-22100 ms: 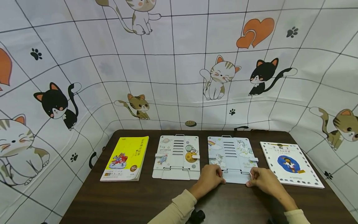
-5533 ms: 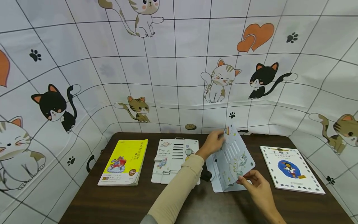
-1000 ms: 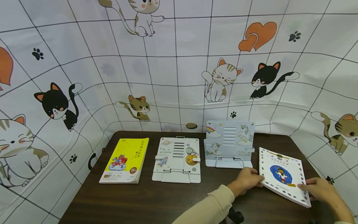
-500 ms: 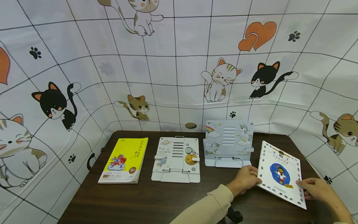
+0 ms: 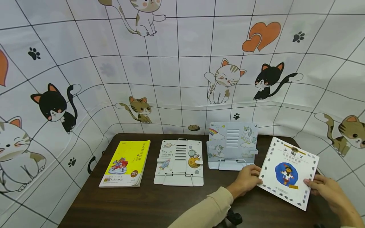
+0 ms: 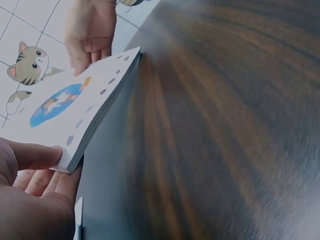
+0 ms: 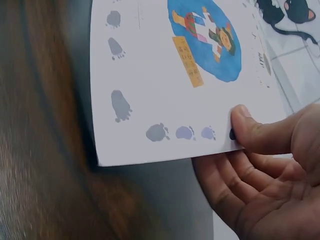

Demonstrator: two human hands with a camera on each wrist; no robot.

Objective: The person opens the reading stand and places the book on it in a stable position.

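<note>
A white book point(image 5: 285, 196) with a blue oval picture and a footprint border is tilted up off the table at the right. My left hand point(image 5: 246, 179) pinches its lower left corner, thumb on the cover and fingers beneath, as the left wrist view shows. On the opposite edge, my right hand point(image 5: 328, 190) grips the book, its thumb point(image 7: 255, 132) on top and fingers under it. Just left of the book, a pale blue unicorn book stand point(image 5: 233, 142) has its back panel raised and its wire clip at the front.
Flat on the table lies a white "Tiny universe" book stand point(image 5: 179, 161), left of the unicorn one. Beyond it rests a yellow book point(image 5: 125, 164). A cat-print cloth point(image 5: 182, 72) hangs behind the dark wooden table point(image 5: 137, 205).
The unicorn stand, folded flat at first, was lifted and now stands upright. Both hands moved to the white book; over the last second its far edge has risen and turned toward the back.
</note>
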